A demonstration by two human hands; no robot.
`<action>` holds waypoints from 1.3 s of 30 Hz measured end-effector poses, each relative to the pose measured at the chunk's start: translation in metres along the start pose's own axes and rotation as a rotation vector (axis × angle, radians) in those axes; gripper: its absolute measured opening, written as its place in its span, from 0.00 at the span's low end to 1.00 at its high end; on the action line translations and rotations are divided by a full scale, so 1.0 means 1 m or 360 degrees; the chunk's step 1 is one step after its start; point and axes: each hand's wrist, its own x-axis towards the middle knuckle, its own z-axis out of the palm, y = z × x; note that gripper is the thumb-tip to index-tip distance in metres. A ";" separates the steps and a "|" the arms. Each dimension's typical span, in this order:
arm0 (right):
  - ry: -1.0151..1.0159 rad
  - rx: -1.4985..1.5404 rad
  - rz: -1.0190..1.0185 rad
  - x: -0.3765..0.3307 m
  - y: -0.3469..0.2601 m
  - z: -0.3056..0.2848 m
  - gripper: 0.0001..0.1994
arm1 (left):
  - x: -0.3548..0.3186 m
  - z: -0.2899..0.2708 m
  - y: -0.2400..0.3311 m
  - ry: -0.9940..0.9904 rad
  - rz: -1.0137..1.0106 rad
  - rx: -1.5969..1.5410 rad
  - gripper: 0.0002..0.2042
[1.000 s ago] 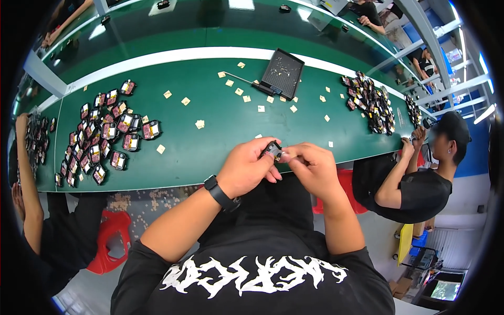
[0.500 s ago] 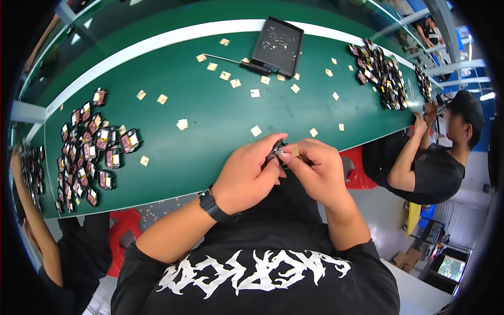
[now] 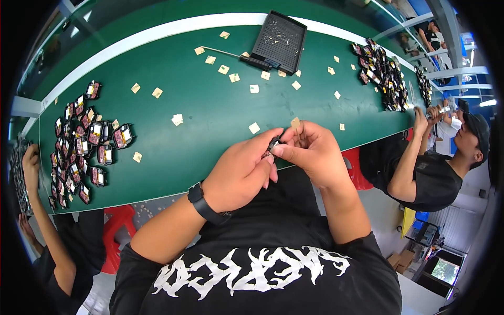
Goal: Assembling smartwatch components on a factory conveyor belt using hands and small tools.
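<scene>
My left hand (image 3: 236, 170), with a black watch on the wrist, is closed around a small black-cased device (image 3: 274, 143) at the table's near edge. Much of the device is hidden by my fingers; a little reddish board shows. My right hand (image 3: 317, 152) meets it from the other side, thumb and fingers pinched together against the device. A small tan square (image 3: 295, 123) sticks up from the bent fingers of that hand. What lies under its thumb tip cannot be made out.
A pile of similar devices (image 3: 81, 149) lies at left, another (image 3: 386, 79) at far right. Tan squares (image 3: 254, 128) are scattered over the green table (image 3: 210, 147). A black tray (image 3: 278, 39) of small bits stands at the back. Co-workers sit on both sides.
The tan square has risen with my right hand's fingers, farther from the device. My left hand has shifted slightly left. The co-worker's hand at far left has moved inward along the table.
</scene>
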 end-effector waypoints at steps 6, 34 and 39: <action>-0.0189 -0.0067 0.0204 0.002 -0.015 -0.010 0.07 | -0.001 -0.001 0.004 -0.0079 0.0053 0.0231 0.26; 0.0164 -0.1289 -0.1579 -0.011 0.026 -0.001 0.22 | -0.007 0.005 -0.006 0.0076 -0.0015 -0.0706 0.26; 0.0197 -0.1180 -0.1496 -0.011 0.032 0.003 0.21 | -0.006 0.004 -0.006 0.0058 -0.0019 -0.0619 0.26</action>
